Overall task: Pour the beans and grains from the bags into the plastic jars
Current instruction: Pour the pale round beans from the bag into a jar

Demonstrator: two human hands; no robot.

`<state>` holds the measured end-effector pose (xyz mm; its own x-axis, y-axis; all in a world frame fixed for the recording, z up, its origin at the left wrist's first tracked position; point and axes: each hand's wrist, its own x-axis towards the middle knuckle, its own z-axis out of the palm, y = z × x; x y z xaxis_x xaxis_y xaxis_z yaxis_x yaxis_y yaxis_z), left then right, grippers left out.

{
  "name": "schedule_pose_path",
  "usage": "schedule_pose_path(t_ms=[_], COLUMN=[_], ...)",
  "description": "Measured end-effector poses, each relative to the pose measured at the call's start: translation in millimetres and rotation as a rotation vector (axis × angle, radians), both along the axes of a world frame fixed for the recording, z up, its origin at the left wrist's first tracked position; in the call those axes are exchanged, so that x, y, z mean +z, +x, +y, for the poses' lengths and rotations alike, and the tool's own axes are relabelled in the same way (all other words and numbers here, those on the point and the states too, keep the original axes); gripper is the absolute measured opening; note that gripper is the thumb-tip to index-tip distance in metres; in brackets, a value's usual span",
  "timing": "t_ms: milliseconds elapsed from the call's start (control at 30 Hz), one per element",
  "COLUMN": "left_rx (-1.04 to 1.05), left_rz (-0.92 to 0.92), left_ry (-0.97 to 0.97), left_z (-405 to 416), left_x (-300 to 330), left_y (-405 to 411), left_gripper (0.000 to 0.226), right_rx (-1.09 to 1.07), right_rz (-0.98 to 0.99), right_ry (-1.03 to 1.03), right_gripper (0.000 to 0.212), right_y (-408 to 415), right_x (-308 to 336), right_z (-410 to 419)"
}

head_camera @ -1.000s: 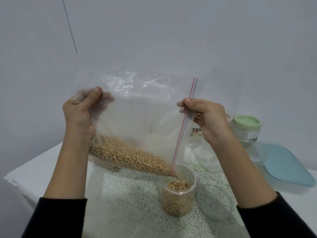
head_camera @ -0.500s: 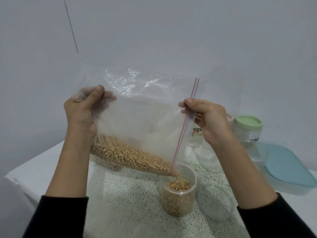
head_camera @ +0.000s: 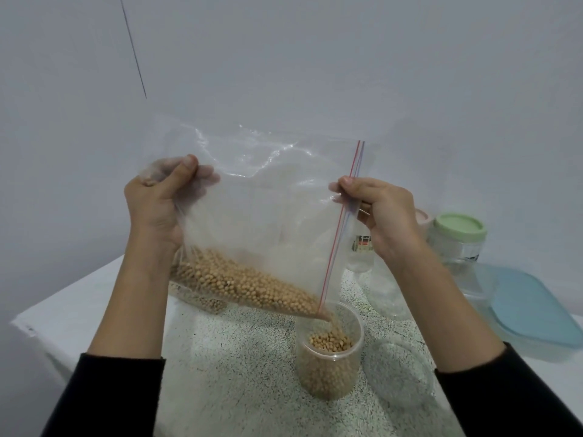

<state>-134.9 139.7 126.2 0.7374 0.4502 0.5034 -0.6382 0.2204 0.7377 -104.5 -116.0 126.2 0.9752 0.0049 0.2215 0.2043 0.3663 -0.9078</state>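
A clear zip bag [head_camera: 268, 216] with tan beans [head_camera: 246, 285] lying along its lower edge is held tilted above the table. My left hand [head_camera: 157, 203] grips the bag's closed bottom corner, raised at the left. My right hand [head_camera: 381, 212] pinches the red and blue zip edge at the right. The bag's lower open corner points into a clear plastic jar [head_camera: 329, 351], and beans are falling into it. The jar is more than half full of beans.
A clear jar with a green lid [head_camera: 457, 241] and another clear jar [head_camera: 362, 250] stand behind my right hand. A blue-lidded box [head_camera: 530, 307] lies at the right. A clear round lid [head_camera: 400, 370] lies beside the bean jar on the speckled table [head_camera: 236, 357].
The bag stays tilted the same way while beans keep running into the jar. Fewer beans lie in the bag. Both hands hold their places.
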Motion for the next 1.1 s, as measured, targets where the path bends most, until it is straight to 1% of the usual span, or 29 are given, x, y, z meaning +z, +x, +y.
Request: schedule_pose_path(t_ms=[67, 200, 333, 667, 767, 1100], left_rx=[0.012, 0.002, 0.004, 0.013, 0.028, 0.024], left_rz=[0.009, 0.012, 0.009, 0.012, 0.019, 0.01], left_ry=[0.006, 0.023, 0.02, 0.029, 0.027, 0.034], left_z=[-0.5, 0.6, -0.7, -4.3, -6.5, -6.0], left_x=[-0.8, -0.6, 1.2, 3.9, 3.0, 2.7], left_y=[0.2, -0.7, -0.4, -4.1, -4.2, -2.7], left_gripper=[0.015, 0.027, 0.028, 0.021, 0.012, 0.01], right_rx=[0.02, 0.003, 0.021, 0.01, -0.007, -0.01], right_rz=[-0.003, -0.006, -0.008, 0.006, 0.01, 0.022], right_ry=[-0.016, -0.008, -0.014, 0.046, 0.076, 0.098], right_gripper=[0.008, 0.008, 0.009, 0.006, 0.005, 0.006], right_y=[-0.5, -0.3, -0.8, -1.4, -2.5, -4.7], right_x=[-0.5, 0.2, -0.8, -3.2, -5.0, -6.1], right_z=[0.2, -2.4, -0.6, -1.4, -0.1, -1.0])
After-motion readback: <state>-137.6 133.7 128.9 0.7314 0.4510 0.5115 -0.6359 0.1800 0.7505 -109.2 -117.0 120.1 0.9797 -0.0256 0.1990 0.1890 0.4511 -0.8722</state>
